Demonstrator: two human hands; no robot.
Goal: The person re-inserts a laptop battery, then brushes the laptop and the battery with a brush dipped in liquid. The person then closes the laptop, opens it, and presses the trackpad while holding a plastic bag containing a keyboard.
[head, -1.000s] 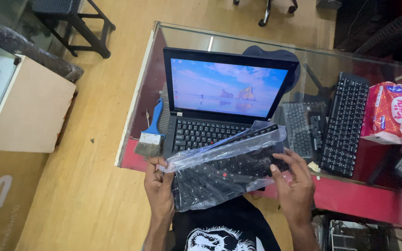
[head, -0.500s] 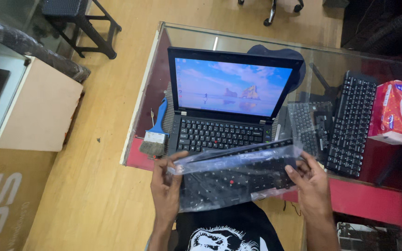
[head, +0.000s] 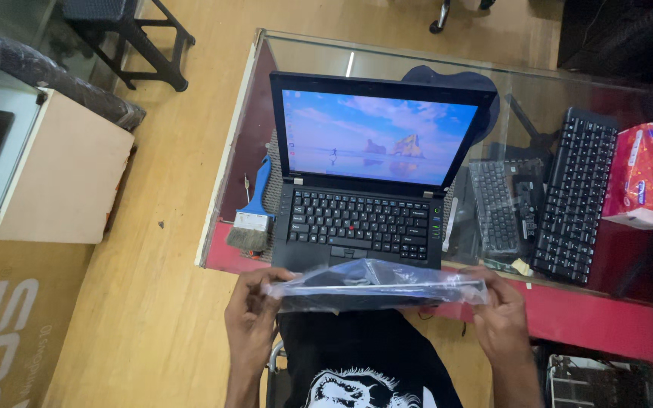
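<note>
Both hands, left hand (head: 255, 317) and right hand (head: 502, 317), are gripping the bagged keyboard (head: 376, 285) by its ends, just before the laptop (head: 364, 189), past the counter's front edge.

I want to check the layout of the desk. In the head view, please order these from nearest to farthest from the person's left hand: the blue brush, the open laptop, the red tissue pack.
From the left hand:
1. Blue brush, just above it, at the desk's left edge.
2. Open laptop, in the middle.
3. Red tissue pack, at the far right.
</note>
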